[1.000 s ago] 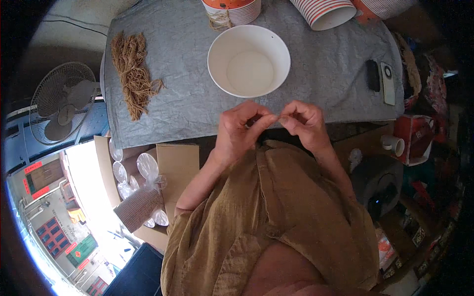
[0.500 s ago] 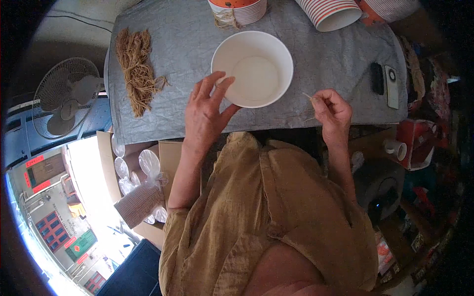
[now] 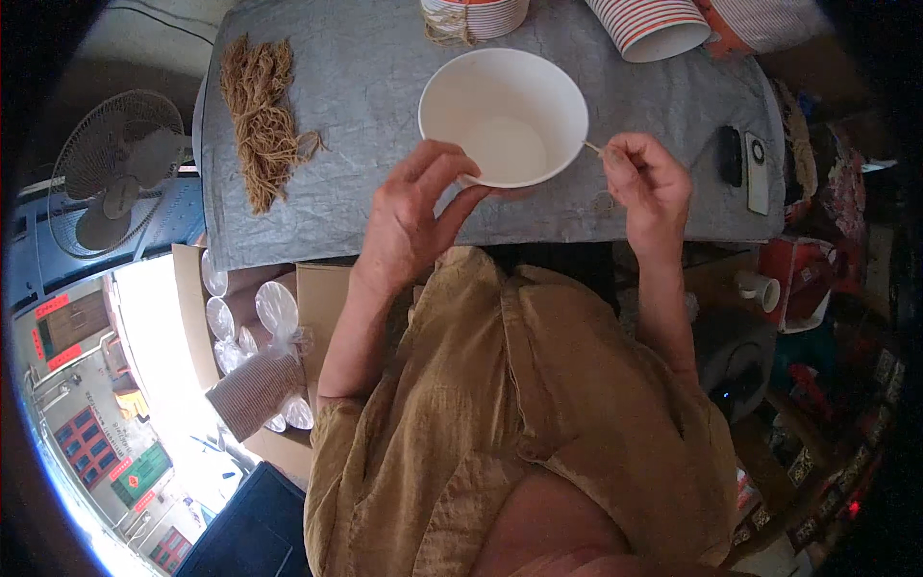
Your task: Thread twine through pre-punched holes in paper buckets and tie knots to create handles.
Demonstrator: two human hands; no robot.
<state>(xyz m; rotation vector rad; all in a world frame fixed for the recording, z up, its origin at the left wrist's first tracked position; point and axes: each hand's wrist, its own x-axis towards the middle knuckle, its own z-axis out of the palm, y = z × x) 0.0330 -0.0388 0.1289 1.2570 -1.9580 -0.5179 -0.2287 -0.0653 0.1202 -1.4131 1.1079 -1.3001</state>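
Note:
A large white paper bucket (image 3: 508, 111), its open mouth facing up and toward me, is at the middle of the grey-covered table. My left hand (image 3: 409, 210) grips its near left rim, fingers inside and thumb outside. To the right of the bucket, my right hand (image 3: 652, 188) pinches a thin pale cord (image 3: 593, 148) between thumb and fingers. The cord's tip meets the bucket's right rim; whether it passes through the wall cannot be made out. A bundle of brown twine (image 3: 258, 125) lies at the table's left.
Stacked paper buckets (image 3: 476, 19) stand at the far edge, with another stack lying on its side (image 3: 663, 38) to the right. A white device (image 3: 758, 168) rests at the right. A fan (image 3: 117, 183) and bagged cups (image 3: 255, 389) in a carton are on the left.
My right hand has moved left and up, bringing the cord to the bucket's rim. My left hand has closed on the near rim, and the bucket has tilted and shifted slightly right.

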